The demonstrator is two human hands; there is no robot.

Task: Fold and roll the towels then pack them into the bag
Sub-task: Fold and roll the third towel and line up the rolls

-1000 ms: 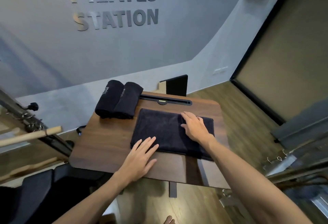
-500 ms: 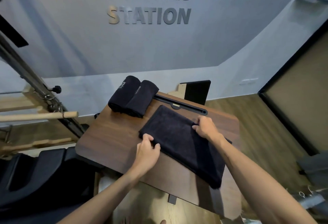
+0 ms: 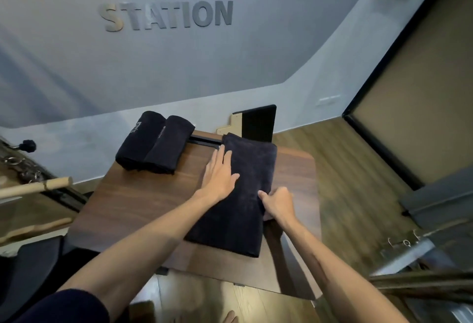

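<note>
Tabletop: dark wood-grain slab, rounded corners, smooth, with a black slot strip along its far edge.

Folded towel: black terry, matte nap, long flat rectangle lying on the tabletop right of centre. Its far end overlaps the slot strip; its near end stops short of the tabletop's near edge.

Two rolled towels: same black terry, fat cylinders side by side and touching, on the tabletop's far-left corner. The left roll shows a pale logo. They sit just left of the folded towel's far end, not touching it.

Left hand: flat, fingers straight and together, pressing on the folded towel's left edge, partly on wood.

Right hand: grip curled, thumb on top, pinching the towel's right edge about midway.

Versus 0.5 s ago: the towel has turned from diagonal to nearly lengthwise away from the person; the left hand has gone from a curled grip to flat, and the right hand has slid from the far corner to the right edge.

Open room: bare wood left of the towel and in a strip on its right.
</note>
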